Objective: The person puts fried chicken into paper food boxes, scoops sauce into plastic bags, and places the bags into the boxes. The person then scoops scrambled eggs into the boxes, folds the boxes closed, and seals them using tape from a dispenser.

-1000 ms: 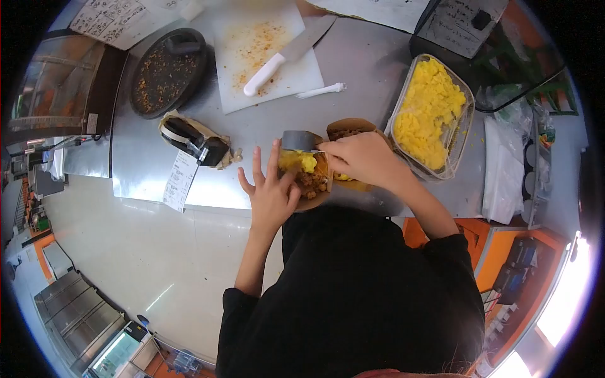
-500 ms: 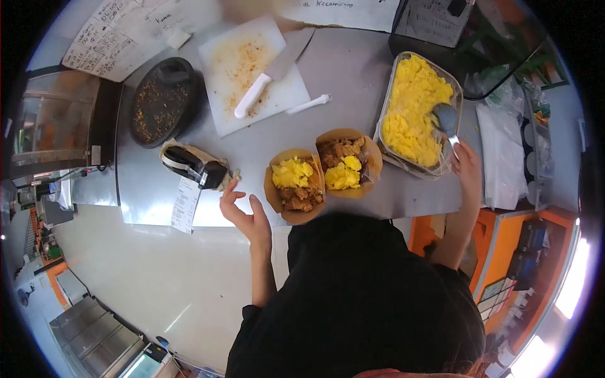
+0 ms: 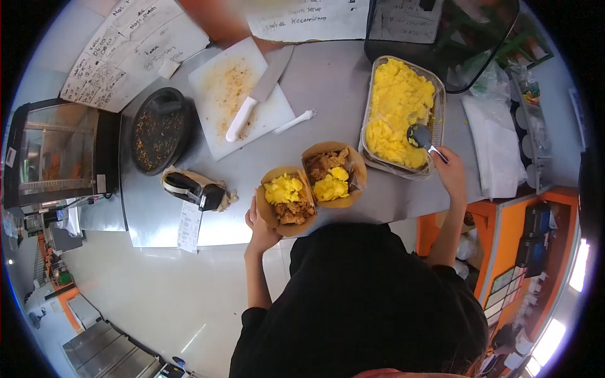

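Note:
My right hand [image 3: 450,170] grips the handle of a serving spoon [image 3: 419,135]. The spoon's dark bowl rests in yellow scrambled egg [image 3: 398,101], inside a clear-walled tray [image 3: 440,104]. Against the lower left side of a brown paper food box [image 3: 267,217], my left hand [image 3: 262,235] holds on with its fingers along the wall. That box contains fried chicken pieces [image 3: 295,212] with egg on top. Touching it on the right is a second brown paper box [image 3: 357,192], also with chicken and egg.
A white cutting board [image 3: 214,79] bears crumbs and a large knife [image 3: 255,101]. Nearby lie a white brush-like item [image 3: 294,121], a dark round pan [image 3: 157,129] with crumbs, a black tape dispenser-like object [image 3: 192,189] and a receipt [image 3: 189,227]. Plastic bags [image 3: 495,145] sit at right.
My left hand has moved right from beside the black object and taken hold of the left box. My right hand keeps the spoon, its bowl now lower in the tray. The view has shifted.

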Available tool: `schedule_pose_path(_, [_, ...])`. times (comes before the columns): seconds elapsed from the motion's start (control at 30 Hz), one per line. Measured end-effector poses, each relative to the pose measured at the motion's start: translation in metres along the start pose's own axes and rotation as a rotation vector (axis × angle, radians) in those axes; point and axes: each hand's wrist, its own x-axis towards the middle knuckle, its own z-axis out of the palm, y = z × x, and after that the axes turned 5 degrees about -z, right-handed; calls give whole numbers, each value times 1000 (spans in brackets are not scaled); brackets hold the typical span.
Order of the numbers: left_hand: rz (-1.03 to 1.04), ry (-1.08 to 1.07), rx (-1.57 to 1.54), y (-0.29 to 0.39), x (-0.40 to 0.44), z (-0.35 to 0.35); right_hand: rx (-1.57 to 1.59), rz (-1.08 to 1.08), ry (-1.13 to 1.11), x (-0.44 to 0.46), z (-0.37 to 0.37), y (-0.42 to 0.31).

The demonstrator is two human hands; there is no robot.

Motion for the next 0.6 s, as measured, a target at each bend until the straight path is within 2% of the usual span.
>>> schedule_pose_path(0.1, [62,-168,-302,-11,14,7,75,-61,140,12,1,28])
schedule_pose_path(0.2, [67,-239,-453,-25,25,14,-271,62,79,13,-12,5])
schedule_pose_path(0.3, [76,-214,-465,-27,28,20,-512,-46,44,16,-1,20])
schedule_pose_path(0.33, [76,-187,-461,-26,28,21,-467,-66,38,20,2,22])
schedule_pose_path(0.4, [64,-80,-417,-22,23,26,-373,-105,17,29,8,23])
schedule_pose_path(0.5, [29,204,-308,-13,12,33,-515,-120,-99,42,6,24])
schedule_pose_path(0.57, [38,398,-113,39,4,15,-378,-237,-28,48,15,43])
schedule_pose_path(0.6, [-1,509,-200,71,5,9,-319,-281,22,48,12,54])
